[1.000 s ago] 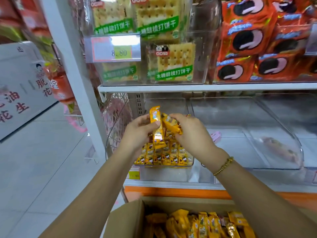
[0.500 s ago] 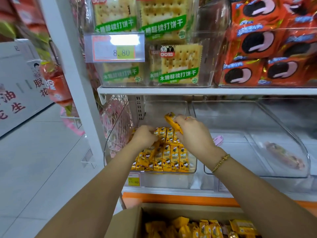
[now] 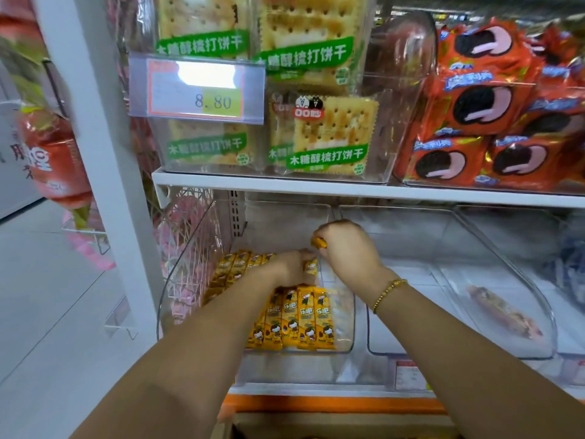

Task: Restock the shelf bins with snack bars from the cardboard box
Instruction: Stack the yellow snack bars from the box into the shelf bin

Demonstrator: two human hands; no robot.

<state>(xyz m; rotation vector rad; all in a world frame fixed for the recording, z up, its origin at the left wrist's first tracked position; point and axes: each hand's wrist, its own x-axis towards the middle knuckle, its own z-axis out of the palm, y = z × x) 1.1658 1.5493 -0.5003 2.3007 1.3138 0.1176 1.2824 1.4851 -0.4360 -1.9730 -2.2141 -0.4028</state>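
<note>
**Shelf and bins.** A white shelf board (image 3: pixel 364 190) carries cracker packs (image 3: pixel 329 134) and red biscuit packs (image 3: pixel 474 115). Beneath it stand clear plastic bins side by side. The left bin (image 3: pixel 177 280) is partly filled, and the neighbouring bin (image 3: pixel 538 312) holds a single packet. Only the rim of the cardboard box (image 3: pixel 332 423) shows, at the lower edge, below the bins.

**Hands.** Both forearms reach into the left bin. The left hand (image 3: pixel 291 267) lies low over the rear row with its fingers turned away from the camera, so whether they grip anything cannot be told. The right hand (image 3: pixel 348 248) is just beside it, its fingers curled round one bar (image 3: pixel 318 242); only an orange end of that bar shows. A bracelet (image 3: pixel 389 289) sits on the right wrist.

**Task items.** The snack bars (image 3: pixel 297 318) form a front row side by side, against the bin's front wall. A second row lies behind it, under the left hand.

**Hazards (judged).**
- The held bar sits close to the bin's right wall. Released too far right, it could slip into the neighbouring bin or the gap between the two.
- The left forearm crosses above the front row, so lowering it could tip those bars.
- Pressing a bar into the rear row at an angle could skew that row.
</note>
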